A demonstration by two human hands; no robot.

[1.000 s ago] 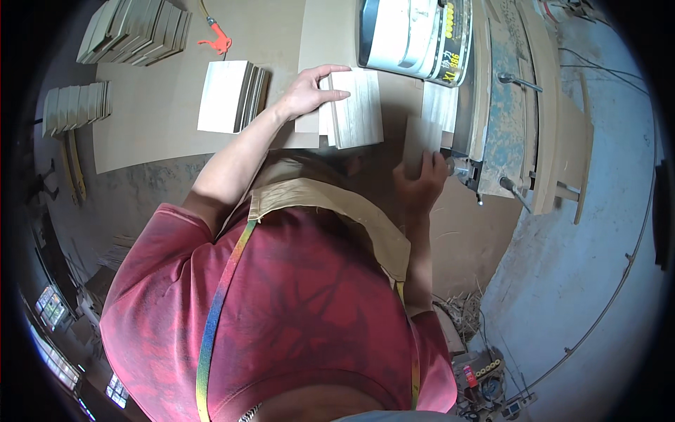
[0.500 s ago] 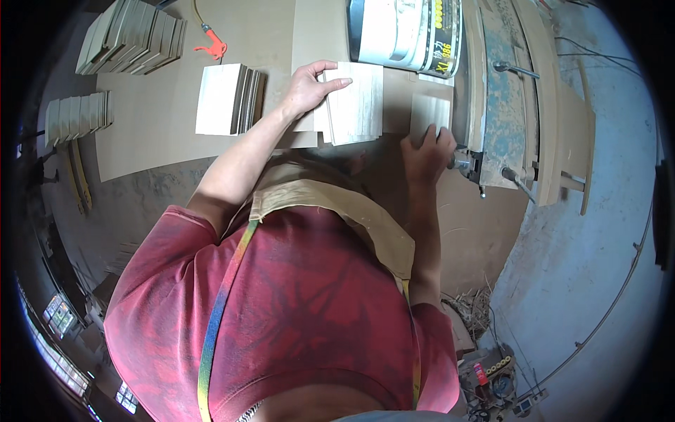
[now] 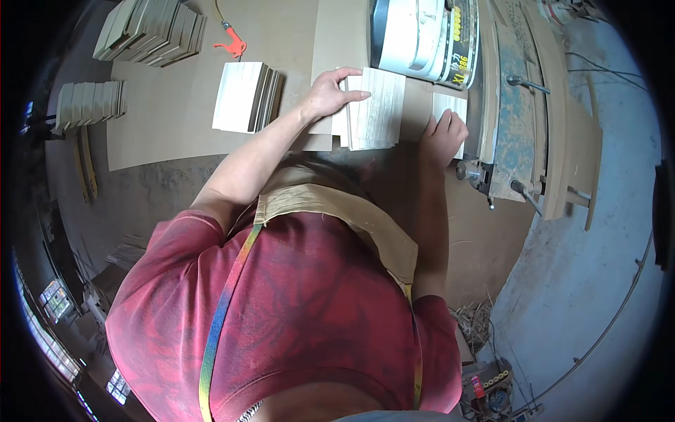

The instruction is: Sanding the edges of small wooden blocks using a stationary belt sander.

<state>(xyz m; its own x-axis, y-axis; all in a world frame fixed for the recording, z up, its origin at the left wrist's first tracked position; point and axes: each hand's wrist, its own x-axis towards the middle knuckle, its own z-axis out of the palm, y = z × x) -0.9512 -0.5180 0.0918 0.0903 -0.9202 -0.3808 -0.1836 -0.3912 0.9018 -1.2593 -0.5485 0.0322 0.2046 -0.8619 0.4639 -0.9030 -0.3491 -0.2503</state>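
A stack of pale wooden boards (image 3: 383, 109) stands at the near edge of the workbench. My left hand (image 3: 332, 95) is closed round its left side, thumb over the top board's face and fingers behind the far edge. To the right, a single pale wooden board (image 3: 452, 104) lies between the bucket and the bench machine. My right hand (image 3: 444, 139) grips this board near its close end, thumb by the left side and bent fingers on top. The palm hides much of the board.
A white and black bucket (image 3: 422, 42) stands just beyond both hands. A blue-grey machine with clamp handles (image 3: 517, 105) borders the right side. Left of me are a smaller board stack (image 3: 239, 97), a red air blow gun (image 3: 230, 46) and more stacked boards (image 3: 148, 32), (image 3: 91, 104).
My right hand has moved farther forward over the single board, its fingers drawn closer together. The left hand keeps its hold on the stack. The whole view has shifted slightly.
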